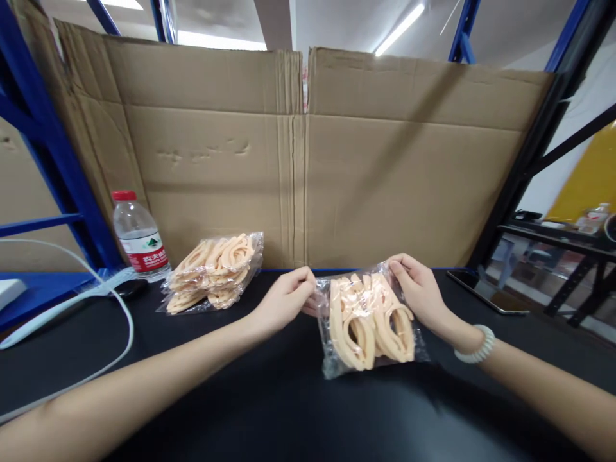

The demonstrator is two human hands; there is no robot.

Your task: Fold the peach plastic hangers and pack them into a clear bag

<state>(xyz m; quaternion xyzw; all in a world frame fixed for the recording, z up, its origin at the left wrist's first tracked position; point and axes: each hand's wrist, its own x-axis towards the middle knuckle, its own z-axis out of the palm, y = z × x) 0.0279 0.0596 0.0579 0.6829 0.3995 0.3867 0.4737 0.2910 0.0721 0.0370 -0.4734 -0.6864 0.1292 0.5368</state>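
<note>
Between my two hands is a clear plastic bag [371, 321] with peach-coloured, loop-shaped foam-like pieces inside; I cannot tell exactly what they are. My left hand [287, 296] pinches the bag's upper left corner. At the upper right corner my right hand [418, 289] grips the plastic, thumb toward me, with a pale coiled band on that wrist. The bag is tilted up above the black table [289, 398]. To the left, a stack of similar filled bags [212, 273] lies near the cardboard wall.
A red-capped water bottle [140, 237] stands at the back left, with a dark object [129, 289] and a pale cable [129, 321] near it. A phone [486, 292] lies at the right. Cardboard panels [216, 154] close off the back between blue rack posts.
</note>
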